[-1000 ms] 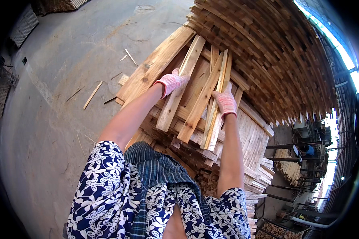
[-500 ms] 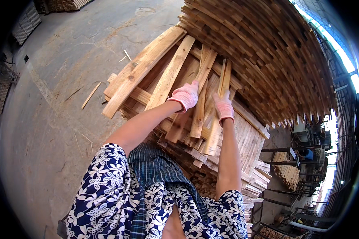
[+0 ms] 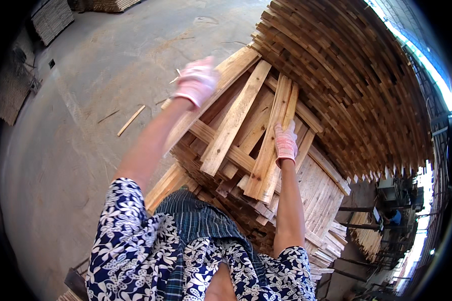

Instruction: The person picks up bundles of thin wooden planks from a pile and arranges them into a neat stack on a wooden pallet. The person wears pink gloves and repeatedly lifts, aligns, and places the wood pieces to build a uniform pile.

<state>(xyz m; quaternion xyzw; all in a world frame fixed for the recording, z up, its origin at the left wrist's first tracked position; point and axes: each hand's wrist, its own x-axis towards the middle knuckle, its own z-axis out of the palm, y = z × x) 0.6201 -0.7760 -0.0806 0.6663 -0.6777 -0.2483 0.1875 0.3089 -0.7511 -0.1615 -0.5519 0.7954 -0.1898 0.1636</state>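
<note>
My left hand (image 3: 197, 83), in a pink-and-white knit glove, is raised at the left over a long pale plank (image 3: 231, 67). Motion smears its fingers, and I make out nothing in them. My right hand (image 3: 286, 142), gloved alike, grips a wooden plank (image 3: 268, 150) by its right edge, fingers pointing away from me. A narrower plank lies against that one near the fingertips. Left of it, a knotty plank (image 3: 236, 118) slants across the stack of boards. Crosswise strips (image 3: 241, 159) show beneath the loose planks.
A tall stack of boards (image 3: 346, 85) rises at the far right, its end faces jutting unevenly. Pale boards (image 3: 170, 184) lie low beside my left arm. A thin wood strip (image 3: 131, 120) is on the concrete floor (image 3: 85, 165). Another person (image 3: 394, 216) in blue is far off right.
My left hand has lifted off the middle planks and swung left. My right hand stays on the planks at the right. The planks between my hands are rearranged. The view has shifted slightly.
</note>
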